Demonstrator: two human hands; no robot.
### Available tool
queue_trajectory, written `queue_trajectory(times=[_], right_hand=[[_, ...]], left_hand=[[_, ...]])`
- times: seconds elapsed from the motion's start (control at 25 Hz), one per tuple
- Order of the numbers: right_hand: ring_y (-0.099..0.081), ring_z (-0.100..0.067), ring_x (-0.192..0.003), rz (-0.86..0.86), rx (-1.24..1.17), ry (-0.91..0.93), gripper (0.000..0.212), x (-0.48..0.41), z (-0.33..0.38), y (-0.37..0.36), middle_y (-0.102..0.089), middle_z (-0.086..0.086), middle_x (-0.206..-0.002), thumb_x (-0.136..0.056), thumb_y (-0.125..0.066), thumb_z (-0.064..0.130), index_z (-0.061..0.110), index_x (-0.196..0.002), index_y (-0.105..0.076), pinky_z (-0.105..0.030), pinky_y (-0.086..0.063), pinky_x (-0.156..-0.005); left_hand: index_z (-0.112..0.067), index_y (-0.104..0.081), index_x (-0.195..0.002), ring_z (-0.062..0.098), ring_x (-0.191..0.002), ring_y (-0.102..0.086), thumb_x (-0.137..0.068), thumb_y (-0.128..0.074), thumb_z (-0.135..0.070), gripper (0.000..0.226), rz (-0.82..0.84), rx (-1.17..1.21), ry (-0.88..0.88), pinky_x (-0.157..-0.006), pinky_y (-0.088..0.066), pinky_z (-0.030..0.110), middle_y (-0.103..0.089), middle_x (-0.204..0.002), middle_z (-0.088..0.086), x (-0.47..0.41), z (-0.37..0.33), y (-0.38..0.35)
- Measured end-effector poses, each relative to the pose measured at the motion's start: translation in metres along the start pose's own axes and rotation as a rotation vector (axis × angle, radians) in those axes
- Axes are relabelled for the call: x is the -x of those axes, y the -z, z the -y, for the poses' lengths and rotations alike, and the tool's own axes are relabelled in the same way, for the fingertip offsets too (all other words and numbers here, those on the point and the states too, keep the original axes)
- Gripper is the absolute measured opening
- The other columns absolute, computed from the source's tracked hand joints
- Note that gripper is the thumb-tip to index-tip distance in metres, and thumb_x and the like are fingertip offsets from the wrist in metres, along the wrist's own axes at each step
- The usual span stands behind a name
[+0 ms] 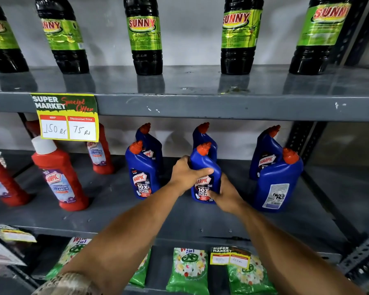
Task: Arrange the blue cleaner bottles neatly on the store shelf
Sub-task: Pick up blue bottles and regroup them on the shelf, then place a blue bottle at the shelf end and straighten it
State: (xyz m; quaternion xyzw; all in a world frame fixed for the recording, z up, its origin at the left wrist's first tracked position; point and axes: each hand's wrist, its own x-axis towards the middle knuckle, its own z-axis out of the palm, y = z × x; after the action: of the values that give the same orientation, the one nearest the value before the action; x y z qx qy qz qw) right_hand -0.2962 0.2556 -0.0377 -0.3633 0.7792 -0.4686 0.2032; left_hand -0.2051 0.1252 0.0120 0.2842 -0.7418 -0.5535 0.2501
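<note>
Both hands close around one blue cleaner bottle, the middle front bottle (205, 167), which stands upright on the middle shelf (115, 209) with its label facing out. The left hand (185, 173) wraps its upper body from the left side, thumb across the front; the right hand (226, 194) presses low against its right side near the base. Its long axis is vertical, directly ahead of the hands. Just behind it stands another blue bottle (203, 135). To the left sits the left front bottle (142, 171), label forward. To the right, the right front bottle (278, 182) shows its back label, so it likely needs turning next; the right hand is nearer it.
</note>
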Motion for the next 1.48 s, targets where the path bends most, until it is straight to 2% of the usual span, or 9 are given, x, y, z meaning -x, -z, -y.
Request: queue_trajectory(times=[0.2,0.32,0.48,0.6,0.72,0.92,1.28,1.4,1.48], right_hand=[[-0.053,-0.009,-0.114,0.001,-0.064,0.036,0.077,0.005,0.005,-0.002,-0.054,0.004,-0.127,-0.079,-0.071,0.005,0.023,-0.142,-0.03,-0.029,-0.044,-0.097],[-0.062,-0.016,-0.098,-0.174,-0.03,0.005,0.066,0.021,-0.006,0.005,-0.061,0.001,-0.11,-0.077,-0.074,0.015,0.015,-0.134,-0.042,-0.03,-0.051,-0.084],[-0.068,-0.028,-0.078,-0.465,0.321,-0.041,0.021,0.056,-0.035,0.025,-0.071,-0.005,-0.082,-0.082,-0.064,0.039,0.02,-0.09,-0.057,-0.029,-0.044,-0.062],[-0.063,-0.031,-0.081,-0.636,0.361,-0.135,0.022,0.07,-0.041,0.046,-0.067,-0.008,-0.09,-0.082,-0.063,0.04,0.022,-0.08,-0.051,-0.032,-0.043,-0.065],[-0.055,-0.034,-0.103,-0.854,0.228,-0.201,0.047,0.073,-0.048,0.072,-0.054,-0.014,-0.114,-0.071,-0.076,0.034,0.012,-0.102,-0.049,-0.041,-0.047,-0.078],[-0.045,-0.03,-0.126,-0.714,0.011,-0.236,0.091,0.073,-0.063,0.095,-0.041,-0.013,-0.139,-0.064,-0.083,0.029,0.011,-0.136,-0.031,-0.039,-0.044,-0.098],[-0.019,-0.034,-0.141,-0.646,0.201,-0.19,0.113,0.068,-0.041,0.077,-0.019,-0.02,-0.153,-0.068,-0.077,0.047,0.004,-0.149,-0.01,-0.041,-0.025,-0.113],[-0.034,-0.039,-0.126,-0.793,0.237,-0.205,0.103,0.052,-0.018,0.087,-0.034,-0.022,-0.139,-0.068,-0.078,0.042,0.006,-0.146,-0.022,-0.047,-0.036,-0.103],[-0.049,-0.038,-0.115,-0.835,0.077,-0.15,0.079,0.043,-0.016,0.098,-0.048,-0.018,-0.126,-0.07,-0.076,0.027,0.009,-0.137,-0.039,-0.044,-0.045,-0.094]], left_hand=[[-0.012,-0.054,-0.104,0.021,-0.091,-0.069,-0.041,-0.09,-0.047,0.081,-0.029,0.016,-0.009,-0.08,-0.059,0.035,-0.068,-0.099,0.003,0.005,-0.001,0.002],[-0.016,-0.045,-0.084,0.017,-0.076,-0.051,-0.051,-0.086,-0.051,0.064,-0.347,-0.281,-0.392,-0.068,-0.046,0.025,-0.048,-0.083,-0.005,0.03,-0.013,-0.004],[-0.015,-0.049,-0.083,0.014,-0.078,-0.044,-0.073,-0.077,-0.043,0.04,0.089,-0.468,-0.713,-0.07,-0.045,0.031,-0.048,-0.083,-0.002,0.054,-0.035,-0.05],[-0.01,-0.051,-0.121,0.015,-0.106,-0.054,-0.08,-0.073,-0.035,0.053,0.252,-0.349,-0.536,-0.091,-0.048,0.029,-0.057,-0.119,0.005,0.049,-0.061,-0.09],[-0.011,-0.044,-0.134,0.006,-0.109,-0.05,-0.079,-0.076,-0.026,0.066,0.387,-0.187,-0.289,-0.082,-0.042,0.008,-0.052,-0.122,-0.007,0.033,-0.083,-0.12],[-0.021,-0.057,-0.123,0.019,-0.107,-0.065,-0.066,-0.082,-0.035,0.064,0.52,-0.301,-0.164,-0.099,-0.051,0.042,-0.068,-0.122,0.002,0.007,-0.078,-0.155],[-0.02,-0.065,-0.088,0.022,-0.083,-0.068,-0.063,-0.077,-0.054,0.044,0.139,-0.411,-0.142,-0.077,-0.058,0.036,-0.073,-0.092,0.003,0.014,-0.095,-0.169],[-0.018,-0.065,-0.093,0.021,-0.081,-0.069,-0.051,-0.075,-0.061,0.061,0.057,-0.3,-0.049,-0.071,-0.061,0.036,-0.072,-0.092,0.001,0.013,-0.121,-0.166],[-0.017,-0.066,-0.098,0.021,-0.083,-0.071,-0.059,-0.079,-0.054,0.055,0.252,-0.167,-0.001,-0.07,-0.061,0.035,-0.072,-0.096,0.003,0.008,-0.135,-0.151]])
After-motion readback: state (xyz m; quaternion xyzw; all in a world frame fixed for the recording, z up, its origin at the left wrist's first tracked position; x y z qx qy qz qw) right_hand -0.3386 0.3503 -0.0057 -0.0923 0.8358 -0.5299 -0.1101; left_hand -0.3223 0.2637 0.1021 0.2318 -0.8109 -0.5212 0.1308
